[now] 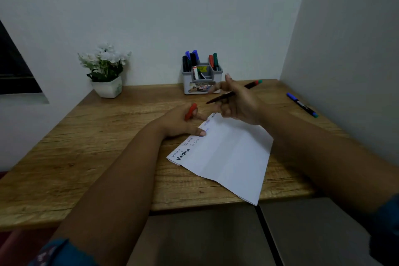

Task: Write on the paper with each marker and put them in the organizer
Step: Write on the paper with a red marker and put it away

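Observation:
A white paper (228,157) with handwriting along its left edge lies on the wooden desk (97,136). My left hand (183,121) rests on the paper's upper left edge and pinches a red marker cap (191,111) between its fingers. Above the paper's top corner, my right hand (236,101) holds an uncapped dark marker (251,85) with a red and green end, tip pointing left. The grey organizer (201,84) stands at the back against the wall with several markers in it. A blue marker (302,104) lies at the desk's right side.
A white pot of white flowers (105,71) stands at the back left. Walls close the desk at the back and on the right. The desk's front edge runs just below the paper, which overhangs it slightly.

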